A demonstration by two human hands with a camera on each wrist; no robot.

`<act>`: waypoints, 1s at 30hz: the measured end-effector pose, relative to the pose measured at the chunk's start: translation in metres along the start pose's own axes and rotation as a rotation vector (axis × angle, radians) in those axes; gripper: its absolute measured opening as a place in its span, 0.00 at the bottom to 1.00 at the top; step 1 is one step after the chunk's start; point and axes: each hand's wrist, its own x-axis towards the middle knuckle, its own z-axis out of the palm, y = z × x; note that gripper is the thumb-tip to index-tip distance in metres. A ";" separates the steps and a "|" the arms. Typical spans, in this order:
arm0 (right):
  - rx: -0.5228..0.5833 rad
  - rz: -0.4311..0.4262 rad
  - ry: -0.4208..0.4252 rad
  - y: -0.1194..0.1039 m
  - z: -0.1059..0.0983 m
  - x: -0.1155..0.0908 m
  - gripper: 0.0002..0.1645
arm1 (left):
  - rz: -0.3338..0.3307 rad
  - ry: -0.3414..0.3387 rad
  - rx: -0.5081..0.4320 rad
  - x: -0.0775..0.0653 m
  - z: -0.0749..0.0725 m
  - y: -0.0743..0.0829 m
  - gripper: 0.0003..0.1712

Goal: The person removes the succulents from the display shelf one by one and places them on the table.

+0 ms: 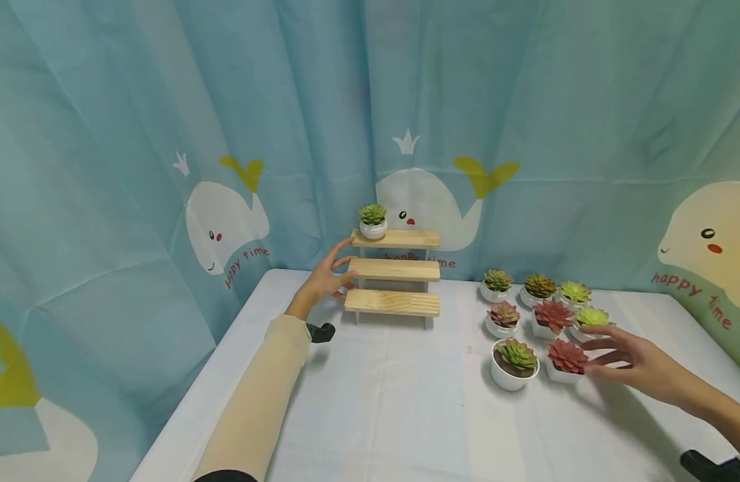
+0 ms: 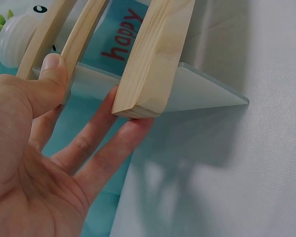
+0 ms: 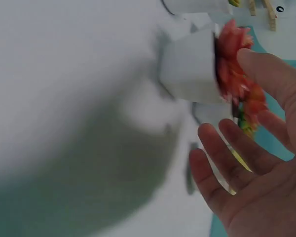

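Observation:
A three-tier wooden display stand [image 1: 394, 270] stands near the back of the table. My left hand [image 1: 326, 280] is at its left side, fingers spread; in the left wrist view the thumb [image 2: 53, 74] lies against the middle plank and fingertips touch the end of the lowest plank [image 2: 150, 64]. A green succulent in a round white pot [image 1: 373, 222] sits on the top tier's left end. My right hand [image 1: 643, 365], fingers parted, is beside a red succulent in a square white pot [image 1: 566, 360]. In the right wrist view its thumb [image 3: 259, 66] overlaps the red leaves [image 3: 232, 64]; contact is unclear.
Several other potted succulents cluster at the right, among them a green one in a larger round pot [image 1: 513, 365], a reddish one [image 1: 503, 319] and a second red one [image 1: 552, 317]. A blue whale-print curtain [image 1: 321, 100] hangs behind the white table [image 1: 394, 402].

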 end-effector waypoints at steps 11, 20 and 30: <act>-0.155 0.031 0.013 -0.029 -0.029 0.019 0.42 | 0.009 -0.007 0.007 -0.002 0.000 0.001 0.46; -0.202 -0.036 0.124 -0.052 -0.041 0.047 0.43 | -0.006 0.006 0.001 -0.001 0.001 -0.001 0.46; -0.198 -0.018 0.113 -0.072 -0.041 0.080 0.43 | -0.002 0.005 0.008 -0.001 0.001 0.000 0.46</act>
